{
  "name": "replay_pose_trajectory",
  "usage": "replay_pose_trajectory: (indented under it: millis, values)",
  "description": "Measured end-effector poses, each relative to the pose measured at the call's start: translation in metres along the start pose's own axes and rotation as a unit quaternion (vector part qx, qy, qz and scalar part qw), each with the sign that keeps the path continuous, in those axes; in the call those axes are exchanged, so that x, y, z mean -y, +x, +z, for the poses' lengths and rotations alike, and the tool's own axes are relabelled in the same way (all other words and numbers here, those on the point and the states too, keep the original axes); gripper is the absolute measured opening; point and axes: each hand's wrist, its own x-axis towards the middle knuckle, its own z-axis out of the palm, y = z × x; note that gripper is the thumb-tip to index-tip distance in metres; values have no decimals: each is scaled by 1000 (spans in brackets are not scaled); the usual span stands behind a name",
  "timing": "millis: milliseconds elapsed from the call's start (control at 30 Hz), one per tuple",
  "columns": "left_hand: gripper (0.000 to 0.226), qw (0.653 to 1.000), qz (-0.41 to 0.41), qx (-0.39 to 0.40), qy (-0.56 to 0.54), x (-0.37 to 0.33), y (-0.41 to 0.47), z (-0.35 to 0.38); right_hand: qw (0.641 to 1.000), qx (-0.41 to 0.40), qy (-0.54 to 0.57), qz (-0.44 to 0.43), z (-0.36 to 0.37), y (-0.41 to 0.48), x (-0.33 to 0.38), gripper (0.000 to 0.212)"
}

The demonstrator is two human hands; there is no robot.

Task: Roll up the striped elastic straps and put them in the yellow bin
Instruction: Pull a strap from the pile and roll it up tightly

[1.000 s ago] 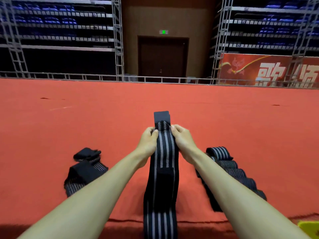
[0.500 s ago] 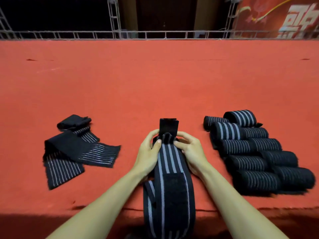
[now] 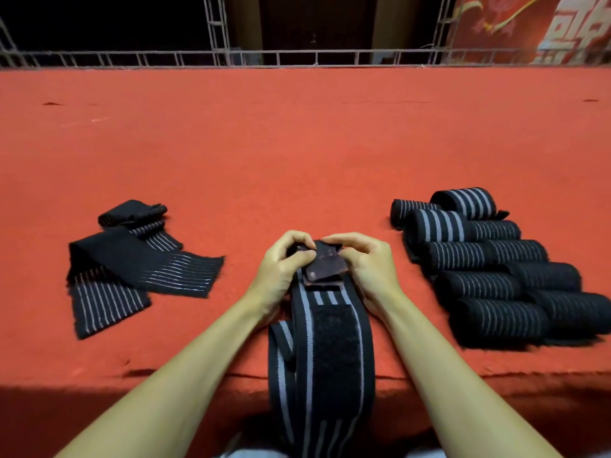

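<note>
We see the left hand [image 3: 284,264] and the right hand [image 3: 368,264] both pinching the far end of a striped strap [image 3: 330,345], where its tab lies folded back. The strap sits at the middle of the red worktop's [image 3: 297,143] near edge and hangs over it. Rolled straps [image 3: 496,269] lie in rows toward the right edge, and flat straps [image 3: 132,269] lie toward the left.
</note>
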Motion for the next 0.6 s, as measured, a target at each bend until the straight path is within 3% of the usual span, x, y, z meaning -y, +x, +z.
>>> replay_pose_trajectory:
  millis: [100,200,267,400,600]
  values:
    - [23,999,-1,-8,32,1,-3,-1,998,8,50,30,1,1,-1,40]
    - [44,998,-13,-32,46,1,-4,1,996,-2,78,50,3,5,-7,23]
    - [45,995,-2,-39,87,1,-3,1,999,-8,14,34,2,7,-12,19]
    - [41,988,63,-54,132,3,-2,-2,994,4,-108,0,5,4,-8,40]
    - [39,987,79,-35,135,3,-3,-3,999,1,37,14,3,-2,0,11]
